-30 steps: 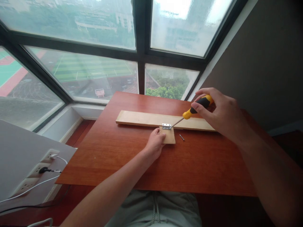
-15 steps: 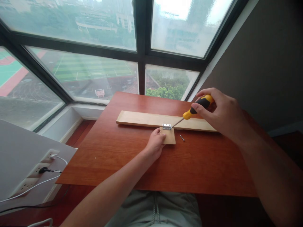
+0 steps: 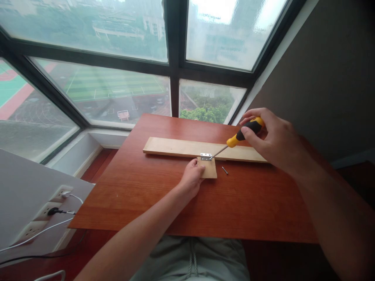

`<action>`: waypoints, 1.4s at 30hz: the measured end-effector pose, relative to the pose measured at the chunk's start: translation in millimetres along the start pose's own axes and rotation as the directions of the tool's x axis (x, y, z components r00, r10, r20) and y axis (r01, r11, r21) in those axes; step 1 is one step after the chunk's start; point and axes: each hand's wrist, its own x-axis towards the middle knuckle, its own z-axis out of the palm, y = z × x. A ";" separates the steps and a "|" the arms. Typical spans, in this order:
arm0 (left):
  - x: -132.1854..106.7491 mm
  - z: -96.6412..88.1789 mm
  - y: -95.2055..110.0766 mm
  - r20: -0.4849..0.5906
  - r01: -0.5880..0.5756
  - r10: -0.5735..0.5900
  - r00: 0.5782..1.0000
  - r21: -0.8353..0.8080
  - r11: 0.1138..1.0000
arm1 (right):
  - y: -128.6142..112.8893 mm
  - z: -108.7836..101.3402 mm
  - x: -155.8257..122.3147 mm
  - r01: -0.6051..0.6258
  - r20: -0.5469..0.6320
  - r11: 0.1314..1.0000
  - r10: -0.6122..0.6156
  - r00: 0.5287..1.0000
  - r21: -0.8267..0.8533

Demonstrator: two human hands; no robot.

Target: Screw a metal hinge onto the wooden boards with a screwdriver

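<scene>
near the middle of the frame, i had the left hand (image 3: 191, 177) pinching a small wooden piece (image 3: 209, 171) by its left side, thumb on top and the fingers partly hidden beneath. a silver hinge (image 3: 206, 156) sat along the upper edge of that piece, just right of the thumb, with holes showing in its leaves. right of centre, the right hand (image 3: 275, 140) was closed around the yellow and black handle of a screwdriver (image 3: 245, 132), thumb on one side and fingers on the other. the shaft slanted down to the left, and its tip met the right end of the hinge (too small on my feed to tell whether it was seated in a screw head).

a loose screw (image 3: 225, 170) lay on the reddish-brown surface (image 3: 249, 207), just to the right of the small piece. behind the hinge, a long pale plank (image 3: 175, 147) ran across the middle of the frame, its right end passing behind the right hand; i could not tell whether the hinge touched it. a dark window frame (image 3: 174, 74) crossed the upper part of the frame, and wall sockets (image 3: 32, 230) with cables were at the lower left.
</scene>
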 end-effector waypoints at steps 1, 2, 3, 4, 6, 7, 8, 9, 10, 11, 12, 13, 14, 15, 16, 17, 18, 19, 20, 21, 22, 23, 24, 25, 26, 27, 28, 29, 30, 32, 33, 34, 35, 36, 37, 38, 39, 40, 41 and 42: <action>0.0 -0.1 0.0 0.002 0.001 -0.001 1.000 0.001 1.000 | -0.8 -1.0 -0.5 0.018 0.004 1.000 -0.018 1.000 0.016; 0.0 -0.3 -0.1 0.004 0.001 -0.001 1.000 0.003 1.000 | -1.6 -2.0 -1.2 0.035 0.009 0.999 -0.035 0.999 0.027; 0.0 -0.6 -0.3 0.006 0.000 0.000 1.000 0.004 1.000 | -2.3 -2.8 -2.0 0.049 0.014 0.998 -0.049 0.999 0.034; 0.0 -0.8 -0.4 0.006 0.001 -0.001 1.000 0.005 1.000 | -2.8 -3.2 -2.7 0.058 0.019 0.998 -0.058 0.998 0.037; 0.3 -1.3 -0.9 0.004 0.005 -0.005 1.000 0.007 1.000 | -2.9 -2.2 -3.5 0.063 0.015 0.998 -0.063 0.998 0.025; 0.5 -1.5 -1.1 0.004 0.006 -0.006 1.000 0.007 1.000 | -2.6 -1.0 -3.4 0.064 0.004 0.998 -0.064 0.998 0.012; 0.8 -1.7 -1.3 0.005 0.006 -0.006 1.000 0.006 1.000 | -2.1 0.5 -3.1 0.062 -0.009 0.998 -0.062 0.998 -0.002; 1.1 -1.8 -1.4 0.007 0.005 -0.005 1.000 0.005 1.000 | -1.5 2.1 -2.6 0.053 -0.021 0.998 -0.054 0.998 -0.015; 1.4 -1.9 -1.4 0.008 0.004 -0.004 1.000 0.005 1.000 | -1.0 3.5 -2.0 0.041 -0.033 0.999 -0.042 0.999 -0.027; 1.7 -2.0 -1.4 0.008 0.004 -0.004 1.000 0.006 1.000 | -0.7 4.5 -1.5 0.027 -0.042 0.999 -0.028 0.999 -0.036; 1.8 -1.9 -1.3 0.007 0.004 -0.004 1.000 0.007 1.000 | -0.5 5.1 -1.1 0.014 -0.047 0.999 -0.016 0.999 -0.039; 1.8 -1.7 -1.0 0.005 0.004 -0.004 1.000 0.009 1.000 | -0.6 5.2 -0.9 0.006 -0.050 0.999 -0.008 0.999 -0.035; 1.7 -1.5 -0.8 0.003 0.006 -0.006 1.000 0.012 1.000 | -0.9 4.9 -1.0 0.005 -0.052 1.000 -0.006 0.999 -0.026; 1.4 -1.2 -0.4 0.002 0.007 -0.007 1.000 0.015 1.000 | -1.3 4.3 -1.3 0.011 -0.050 1.000 -0.011 0.999 -0.011; 1.1 -0.7 -0.1 0.000 0.008 -0.008 1.000 0.018 1.000 | -1.8 3.5 -1.8 0.022 -0.041 1.000 -0.021 0.999 0.010; 0.6 -0.3 0.2 -0.001 0.009 -0.009 1.000 0.021 1.000 | -2.2 2.8 -2.3 0.034 -0.032 0.999 -0.034 0.999 0.031; 0.2 0.1 0.5 -0.001 0.009 -0.009 1.000 0.021 1.000 | -2.4 2.2 -2.8 0.048 -0.024 0.998 -0.047 0.999 0.045; -0.2 0.5 0.7 0.000 0.009 -0.009 1.000 0.020 1.000 | -2.4 1.9 -3.0 0.058 -0.017 0.997 -0.058 0.998 0.049; -0.6 0.8 0.8 0.002 0.008 -0.008 1.000 0.016 1.000 | -2.2 1.9 -3.1 0.066 -0.016 0.997 -0.065 0.998 0.044; -0.8 0.9 0.9 0.003 0.008 -0.008 1.000 0.013 1.000 | -1.8 2.3 -2.9 0.068 -0.020 0.997 -0.067 0.998 0.030; -0.9 0.9 0.9 0.004 0.009 -0.009 1.000 0.010 1.000 | -1.2 2.9 -2.4 0.063 -0.029 0.998 -0.063 0.998 0.011; -0.8 0.7 0.8 0.004 0.009 -0.009 1.000 0.007 1.000 | -0.5 3.6 -1.9 0.054 -0.041 0.999 -0.054 0.998 -0.010; -0.7 0.5 0.7 0.004 0.010 -0.010 1.000 0.006 1.000 | 0.2 4.3 -1.3 0.042 -0.052 0.999 -0.044 0.998 -0.026; -0.4 0.2 0.6 0.004 0.010 -0.010 1.000 0.005 1.000 | 0.8 4.9 -0.8 0.033 -0.061 0.999 -0.035 0.998 -0.034; -0.2 -0.1 0.5 0.004 0.009 -0.009 1.000 0.006 1.000 | 1.2 5.2 -0.5 0.026 -0.067 0.999 -0.028 0.997 -0.034; 0.1 -0.4 0.3 0.005 0.008 -0.008 1.000 0.007 1.000 | 1.4 5.1 -0.6 0.024 -0.067 0.999 -0.025 0.997 -0.026; 0.3 -0.5 0.1 0.006 0.007 -0.007 1.000 0.008 1.000 | 1.3 4.7 -0.9 0.025 -0.063 1.000 -0.026 0.998 -0.014; 0.4 -0.6 0.0 0.007 0.006 -0.006 1.000 0.010 1.000 | 1.1 4.1 -1.4 0.032 -0.057 0.999 -0.032 0.998 0.003; 0.4 -0.6 -0.1 0.009 0.005 -0.005 1.000 0.011 1.000 | 0.7 3.3 -2.1 0.043 -0.052 0.999 -0.042 0.998 0.025; 0.5 -0.6 -0.3 0.013 0.004 -0.004 1.000 0.010 1.000 | -0.1 1.9 -3.4 0.065 -0.042 0.996 -0.062 0.997 0.061; 0.5 -0.6 -0.4 0.013 0.004 -0.004 1.000 0.008 1.000 | -0.4 1.5 -3.8 0.072 -0.038 0.995 -0.069 0.997 0.068; 0.6 -0.8 -0.5 0.012 0.004 -0.005 1.000 0.007 1.000 | -0.6 1.6 -3.8 0.075 -0.040 0.995 -0.073 0.997 0.062; 0.7 -1.0 -0.6 0.013 0.005 -0.005 1.000 0.005 1.000 | -0.6 2.0 -3.5 0.075 -0.047 0.996 -0.073 0.996 0.044; 0.8 -1.2 -0.7 0.013 0.004 -0.005 1.000 0.002 1.000 | -0.6 2.6 -3.0 0.070 -0.055 0.997 -0.069 0.996 0.022; 0.9 -1.5 -0.8 0.016 0.003 -0.003 1.000 0.000 1.000 | -0.6 3.4 -2.3 0.061 -0.062 0.998 -0.061 0.996 0.002; 1.0 -1.7 -0.9 0.019 0.000 0.000 1.000 -0.003 1.000 | -0.6 4.3 -1.6 0.047 -0.067 0.999 -0.048 0.997 -0.011; 1.1 -1.9 -1.0 0.022 -0.002 0.002 1.000 -0.005 1.000 | -0.8 4.9 -1.0 0.029 -0.067 0.999 -0.030 0.997 -0.019; 1.1 -2.0 -1.1 0.025 -0.004 0.005 1.000 -0.006 1.000 | -1.1 5.2 -0.5 0.013 -0.063 1.000 -0.014 0.998 -0.020; 1.0 -2.1 -1.2 0.027 -0.006 0.006 1.000 -0.005 1.000 | -1.5 5.1 -0.1 0.003 -0.058 1.000 -0.004 0.998 -0.015; 0.9 -2.1 -1.2 0.029 -0.007 0.007 1.000 -0.004 1.000 | -2.0 4.6 0.0 0.004 -0.056 1.000 -0.004 0.998 -0.007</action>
